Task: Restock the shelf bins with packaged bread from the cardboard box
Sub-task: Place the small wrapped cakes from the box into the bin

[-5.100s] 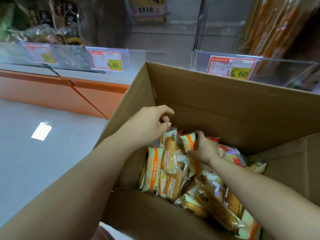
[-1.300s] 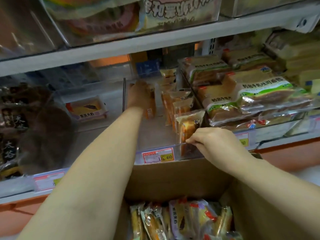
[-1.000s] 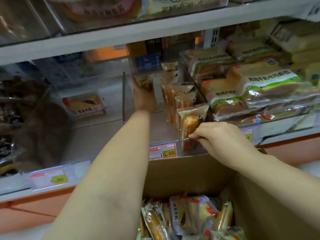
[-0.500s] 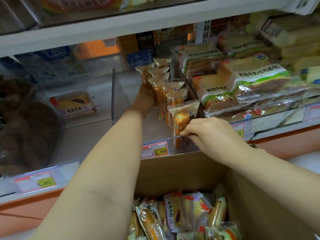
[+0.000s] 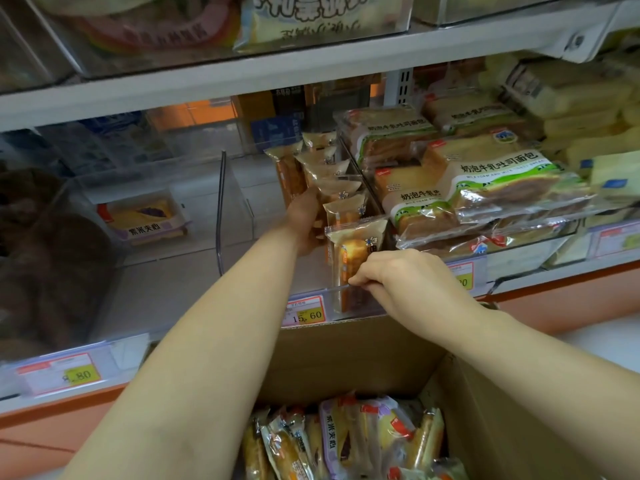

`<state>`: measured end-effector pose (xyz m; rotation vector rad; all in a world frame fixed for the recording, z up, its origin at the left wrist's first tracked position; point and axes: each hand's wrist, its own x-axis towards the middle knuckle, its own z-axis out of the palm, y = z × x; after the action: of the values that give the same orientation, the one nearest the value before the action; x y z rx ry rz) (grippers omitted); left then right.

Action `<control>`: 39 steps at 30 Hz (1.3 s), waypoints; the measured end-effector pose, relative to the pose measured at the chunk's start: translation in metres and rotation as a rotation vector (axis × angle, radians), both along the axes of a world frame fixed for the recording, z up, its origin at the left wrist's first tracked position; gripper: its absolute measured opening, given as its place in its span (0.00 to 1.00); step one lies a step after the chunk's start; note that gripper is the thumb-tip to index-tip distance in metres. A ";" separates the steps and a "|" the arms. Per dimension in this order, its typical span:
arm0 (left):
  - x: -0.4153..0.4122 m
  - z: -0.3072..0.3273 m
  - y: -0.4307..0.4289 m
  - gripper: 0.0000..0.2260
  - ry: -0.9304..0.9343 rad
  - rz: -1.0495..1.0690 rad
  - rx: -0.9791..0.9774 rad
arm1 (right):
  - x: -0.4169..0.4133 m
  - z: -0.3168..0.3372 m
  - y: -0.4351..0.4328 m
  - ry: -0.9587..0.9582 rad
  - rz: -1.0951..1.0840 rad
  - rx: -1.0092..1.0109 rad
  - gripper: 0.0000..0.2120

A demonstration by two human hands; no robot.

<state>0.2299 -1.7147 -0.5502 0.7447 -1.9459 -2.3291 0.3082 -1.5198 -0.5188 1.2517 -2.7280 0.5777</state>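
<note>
An open cardboard box [image 5: 346, 358] stands below the shelf with several packaged breads [image 5: 346, 441] upright inside. Above it, a clear shelf bin [image 5: 242, 209] holds a row of upright bread packets [image 5: 337, 188] along its right side. My left hand [image 5: 304, 220] reaches deep into the bin and grips a bread packet [image 5: 287, 174] against the left of that row. My right hand [image 5: 405, 282] is at the bin's front, and its fingertips pinch the clear front lip [image 5: 332, 289] just before the foremost packet [image 5: 353, 251].
Large toast loaves [image 5: 485, 181] fill the bin to the right. The bin to the left holds one purple-labelled packet [image 5: 145, 216]. Price tags reading 15.60 [image 5: 304, 311] and .80 [image 5: 69, 374] sit on the shelf front. Another shelf [image 5: 242, 74] runs overhead.
Five seconds ago both hands were picking packets in the box. Over the last second my left hand carried its packet rightward against the row; my right hand stayed on the bin front.
</note>
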 end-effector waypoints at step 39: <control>0.303 -0.019 -0.022 0.11 0.041 -0.071 -1.189 | 0.105 -0.197 -0.053 -0.668 0.207 0.642 0.21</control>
<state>0.5326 -1.7365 -0.5688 0.4579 -2.7363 -0.7942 0.4132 -1.5731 -0.7154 1.7426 -3.5450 0.1207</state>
